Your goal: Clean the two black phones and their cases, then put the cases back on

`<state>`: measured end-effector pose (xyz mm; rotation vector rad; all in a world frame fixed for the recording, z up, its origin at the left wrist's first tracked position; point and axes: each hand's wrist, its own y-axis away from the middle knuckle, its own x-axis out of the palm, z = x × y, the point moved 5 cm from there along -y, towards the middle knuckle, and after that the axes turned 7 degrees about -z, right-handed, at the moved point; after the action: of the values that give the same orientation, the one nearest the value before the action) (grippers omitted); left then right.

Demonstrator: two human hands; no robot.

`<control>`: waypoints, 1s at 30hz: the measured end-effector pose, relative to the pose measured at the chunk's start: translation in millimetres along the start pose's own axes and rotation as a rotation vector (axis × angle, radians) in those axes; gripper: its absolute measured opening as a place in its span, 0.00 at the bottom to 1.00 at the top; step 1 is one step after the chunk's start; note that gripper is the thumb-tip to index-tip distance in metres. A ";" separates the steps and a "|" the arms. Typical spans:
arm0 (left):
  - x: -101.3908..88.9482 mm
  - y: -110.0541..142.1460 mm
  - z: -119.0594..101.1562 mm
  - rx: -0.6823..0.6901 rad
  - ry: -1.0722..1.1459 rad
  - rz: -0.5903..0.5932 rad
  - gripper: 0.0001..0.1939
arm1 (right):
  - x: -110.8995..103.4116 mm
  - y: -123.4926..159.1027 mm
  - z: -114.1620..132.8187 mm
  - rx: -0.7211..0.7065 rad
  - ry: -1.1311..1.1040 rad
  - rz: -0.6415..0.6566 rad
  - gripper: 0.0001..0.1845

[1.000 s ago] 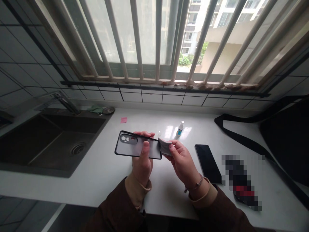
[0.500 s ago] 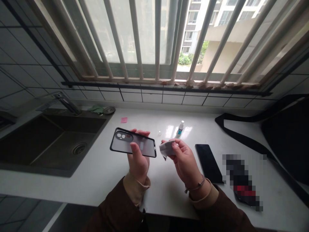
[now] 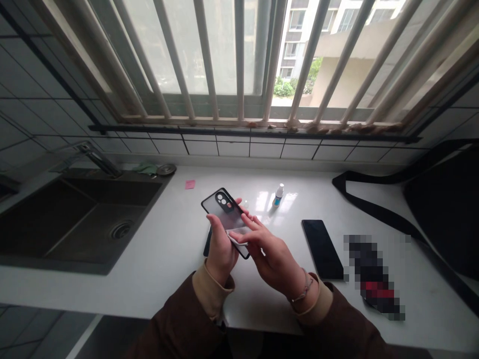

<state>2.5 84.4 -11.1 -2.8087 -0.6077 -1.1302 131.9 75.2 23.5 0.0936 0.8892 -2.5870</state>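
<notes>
Over the worktop (image 3: 157, 284), gripping a phone case (image 3: 232, 218) with left fingers (image 3: 216, 228), clasping a cloth (image 3: 236, 241) against it with right fingers (image 3: 257, 237) — apparently wiping, probably needing even pressure next.

"What's on that smooth white worktop (image 3: 149, 279)?"
"From my remote screen I see a square pink paper note (image 3: 190, 184), an upright white bottle with a blue label (image 3: 277, 197), a flat black rectangular phone (image 3: 322, 249) and a wide black strap (image 3: 368, 179)."
</notes>
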 end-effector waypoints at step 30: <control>-3.7 -6.5 0.8 -0.279 0.014 -0.059 0.42 | -6.8 -6.2 -13.4 -0.073 0.312 0.062 0.11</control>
<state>-1.9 89.3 -14.8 -3.0275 -0.5761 -1.3411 134.8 90.1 17.7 0.5071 1.0681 -2.5190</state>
